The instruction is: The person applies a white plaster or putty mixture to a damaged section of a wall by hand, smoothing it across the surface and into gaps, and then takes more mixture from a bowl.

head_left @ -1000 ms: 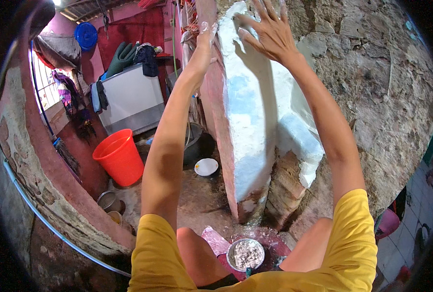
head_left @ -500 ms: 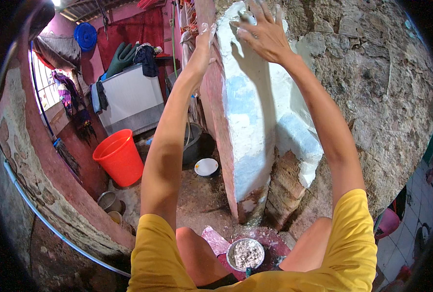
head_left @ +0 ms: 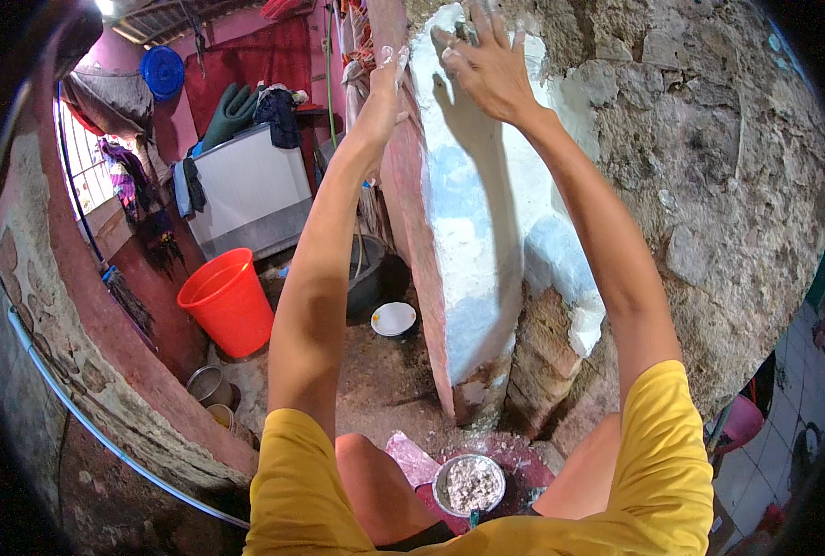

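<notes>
My right hand (head_left: 491, 74) lies with spread fingers against the wet white plaster (head_left: 468, 204) near the top of a narrow wall end. White paste coats its fingertips, and it holds no tool that I can see. On the pink side (head_left: 411, 218) of the same wall rests my left hand (head_left: 381, 104), its whitened fingers stretched upward along the edge. Bluish patches show lower in the plaster. Between my knees, a round metal bowl (head_left: 441, 482) holds lumpy white plaster mix (head_left: 473, 484), with a dark green handle (head_left: 475, 517) at its near rim.
Rough bare masonry (head_left: 700, 185) extends to the right, with exposed bricks (head_left: 539, 343) low down. Leftward stand a red bucket (head_left: 227, 306), a dark tub (head_left: 366, 278), a white plate (head_left: 393, 320) and a white chest-like appliance (head_left: 253, 185). A blue pipe (head_left: 88, 426) runs along the low left wall.
My right hand has slid slightly left and up over the plaster, its forearm following. My left hand stays almost where it was on the wall edge.
</notes>
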`<state>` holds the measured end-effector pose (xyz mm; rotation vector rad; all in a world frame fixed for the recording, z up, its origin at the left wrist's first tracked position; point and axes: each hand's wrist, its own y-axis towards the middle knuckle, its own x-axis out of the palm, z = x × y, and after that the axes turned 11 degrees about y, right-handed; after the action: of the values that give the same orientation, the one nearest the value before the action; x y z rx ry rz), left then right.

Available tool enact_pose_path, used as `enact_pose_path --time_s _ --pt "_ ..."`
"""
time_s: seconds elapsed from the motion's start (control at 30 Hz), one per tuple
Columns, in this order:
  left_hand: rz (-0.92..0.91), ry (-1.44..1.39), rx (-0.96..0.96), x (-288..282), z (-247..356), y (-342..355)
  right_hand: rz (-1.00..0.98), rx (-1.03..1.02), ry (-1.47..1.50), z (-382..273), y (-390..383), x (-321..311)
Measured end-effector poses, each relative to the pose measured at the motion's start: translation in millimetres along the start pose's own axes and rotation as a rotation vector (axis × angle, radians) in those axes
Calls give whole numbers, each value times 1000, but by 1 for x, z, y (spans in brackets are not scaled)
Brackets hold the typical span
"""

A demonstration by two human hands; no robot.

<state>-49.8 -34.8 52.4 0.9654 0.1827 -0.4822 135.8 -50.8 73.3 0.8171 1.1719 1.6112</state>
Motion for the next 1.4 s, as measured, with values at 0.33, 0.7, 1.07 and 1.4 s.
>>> enact_pose_path --time_s 0.33,0.7,1.07,1.4 --pt "-18 -7 -12 -4 -8 3 -146 83 -41 -32 9 -29" --pt "-19 4 -2 2 -2 2 -146 -129 -394 -11 -1 -18" --pt "-40 -24 -10 -3 -7 3 -184 -101 -215 -21 8 -32" --pt "-23 -1 -19 -4 -7 1 -205 -53 -208 -26 7 -40"
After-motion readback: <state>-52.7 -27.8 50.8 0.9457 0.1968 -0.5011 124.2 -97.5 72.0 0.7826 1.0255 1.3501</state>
